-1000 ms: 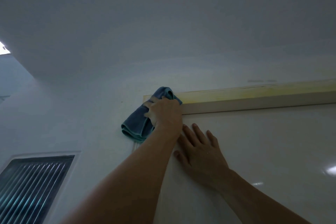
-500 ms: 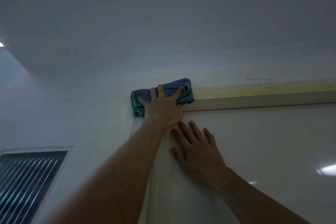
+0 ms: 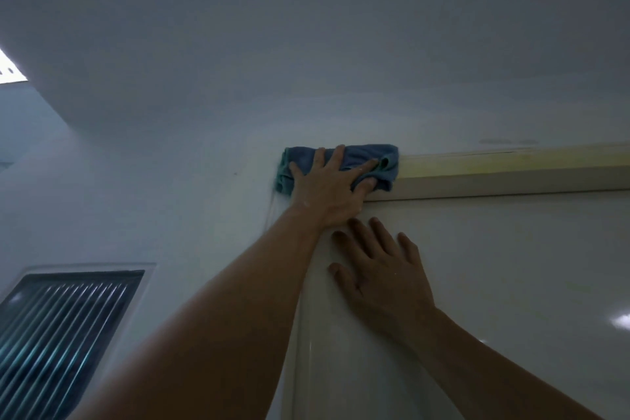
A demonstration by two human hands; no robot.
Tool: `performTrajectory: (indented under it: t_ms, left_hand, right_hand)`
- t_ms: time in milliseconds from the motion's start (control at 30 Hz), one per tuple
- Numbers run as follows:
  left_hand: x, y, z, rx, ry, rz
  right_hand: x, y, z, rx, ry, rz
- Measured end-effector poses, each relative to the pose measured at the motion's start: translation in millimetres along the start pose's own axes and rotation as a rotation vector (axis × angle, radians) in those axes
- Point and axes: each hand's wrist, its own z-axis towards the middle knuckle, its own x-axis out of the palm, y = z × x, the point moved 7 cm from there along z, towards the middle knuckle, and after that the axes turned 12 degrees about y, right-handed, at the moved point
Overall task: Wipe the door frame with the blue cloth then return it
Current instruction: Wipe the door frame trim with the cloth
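The blue cloth (image 3: pixel 361 155), edged in teal, is folded over the top left corner of the cream door frame (image 3: pixel 511 174). My left hand (image 3: pixel 329 189) presses flat on the cloth with fingers spread, holding it against the frame's top rail. Just below and to the right, my right hand (image 3: pixel 378 278) lies flat and open on the glossy white door (image 3: pixel 511 283), holding nothing. The frame's left corner is hidden under the cloth.
A louvred vent window (image 3: pixel 61 324) sits low on the white wall at the left. The ceiling (image 3: pixel 306 27) hangs close above the frame, with a lit panel (image 3: pixel 8 68) at the far left edge. A thin cord (image 3: pixel 271 208) runs down the wall beside the frame.
The cloth, hanging bunched from my left hand a second ago, now lies spread along the frame's top corner under a flat palm. My right hand stays on the door.
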Motion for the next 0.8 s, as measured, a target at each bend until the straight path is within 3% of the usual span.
performTrajectory:
  t_ms: [100, 267, 400, 500, 667, 800]
  left_hand:
    - [-3.0, 9.6, -1.0, 0.064, -0.05, 0.023]
    - [-2.2, 31.4, 1.7, -0.113, -0.087, -0.001]
    - [0.3, -17.6, 6.0, -0.003, -0.017, 0.033]
    - [2.4, -10.9, 6.8, 0.048, -0.056, 0.058]
    - [-2.0, 49.7, 1.7, -0.126, -0.177, 0.068]
    - [-2.1, 15.8, 10.9, -0.128, -0.103, 0.017]
  right_hand:
    - [-0.2, 0.7, 1.0, 0.013, 0.003, -0.006]
    - [-1.4, -10.1, 1.0, -0.009, 0.043, -0.015]
    - [-0.9, -14.7, -0.7, -0.002, 0.03, -0.027]
    - [-2.8, -10.9, 0.5, -0.002, 0.02, -0.01]
    - [-9.8, -35.9, -10.2, 0.035, 0.006, 0.007]
    - [-6.9, -44.8, -13.1, 0.042, 0.019, -0.012]
